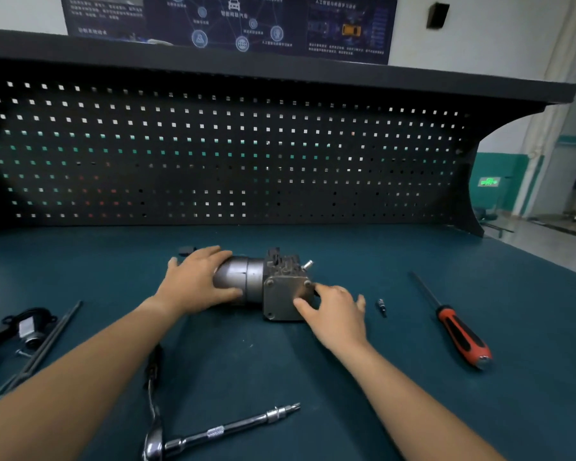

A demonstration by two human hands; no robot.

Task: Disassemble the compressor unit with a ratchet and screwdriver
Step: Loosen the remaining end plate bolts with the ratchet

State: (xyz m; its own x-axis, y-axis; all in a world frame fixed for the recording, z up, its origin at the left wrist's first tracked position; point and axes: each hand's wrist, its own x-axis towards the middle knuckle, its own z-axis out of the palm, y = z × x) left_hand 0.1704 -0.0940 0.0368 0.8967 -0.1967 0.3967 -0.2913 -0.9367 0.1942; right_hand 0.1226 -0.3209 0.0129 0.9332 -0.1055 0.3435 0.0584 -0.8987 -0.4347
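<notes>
My left grip (197,281) clasps the compressor unit (276,287) round its cylinder, at 9 o'clock. My right grip (333,311), released and spread, touches the end plate at 4 o'clock.

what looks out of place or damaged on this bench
Nothing looks damaged or spilled. The compressor lies on its side, with the left hand holding it and the right hand touching its end plate. Only a small bit lies loose between it and the screwdriver, easy to lose.
</notes>
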